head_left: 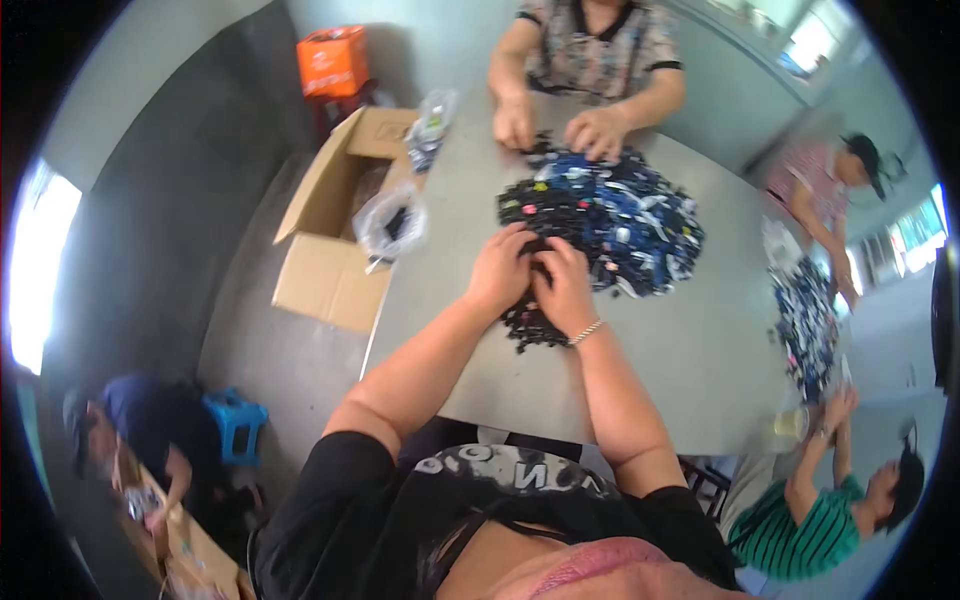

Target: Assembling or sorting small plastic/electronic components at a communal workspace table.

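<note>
A wide heap of small black, blue and white pieces (pixel 640 225) is spread over the grey table; their kind is too small to make out. At its near left edge, my left hand (pixel 500 268) has its fingers curled in among the black pieces. Close beside it, my right hand (pixel 566 290) is bent inward with its fingertips down in the same pieces. Whatever lies between the fingers of either hand is hidden. A smaller patch of black pieces (pixel 535 328) lies between my wrists, on my side of the heap.
Across the grey table (pixel 690 370), a person's hands (pixel 598 130) work at the heap's far edge. An open cardboard box (pixel 325 270) stands left, with a plastic bag (pixel 390 228) at its rim. Two people work around another pile (pixel 806 325) at right. A blue stool (pixel 238 425) stands lower left near a crouching person.
</note>
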Demonstrator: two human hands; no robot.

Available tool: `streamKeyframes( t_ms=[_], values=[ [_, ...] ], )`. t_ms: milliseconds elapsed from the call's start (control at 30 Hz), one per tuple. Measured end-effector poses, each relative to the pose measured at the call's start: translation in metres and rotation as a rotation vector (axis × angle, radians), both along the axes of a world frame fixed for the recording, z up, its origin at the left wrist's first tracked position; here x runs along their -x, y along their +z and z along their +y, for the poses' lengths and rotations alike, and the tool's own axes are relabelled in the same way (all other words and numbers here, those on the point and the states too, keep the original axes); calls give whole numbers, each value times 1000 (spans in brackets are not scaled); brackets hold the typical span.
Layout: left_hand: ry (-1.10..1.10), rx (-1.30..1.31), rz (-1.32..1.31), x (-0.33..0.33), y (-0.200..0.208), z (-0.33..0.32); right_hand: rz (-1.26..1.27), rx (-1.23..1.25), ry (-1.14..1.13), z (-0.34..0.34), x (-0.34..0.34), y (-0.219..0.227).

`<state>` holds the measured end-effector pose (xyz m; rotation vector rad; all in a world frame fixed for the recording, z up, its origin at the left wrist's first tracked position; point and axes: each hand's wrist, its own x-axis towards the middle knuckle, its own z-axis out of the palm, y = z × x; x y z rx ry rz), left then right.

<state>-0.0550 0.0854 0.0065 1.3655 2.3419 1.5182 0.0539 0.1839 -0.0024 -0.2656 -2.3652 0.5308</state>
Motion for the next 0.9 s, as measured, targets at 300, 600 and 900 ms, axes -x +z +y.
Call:
streamKeyframes(
  t_ms=[300,600,900],
  values=[
    [15,-126,-137,5,-9,0,-76,49,60,0,2,7],
    [2,-245,-152,1,-15,10,-39,62,43,8,-3,4],
    [13,-180,-200,0,-19,15,36,140,91,15,-2,-4]
  ],
)
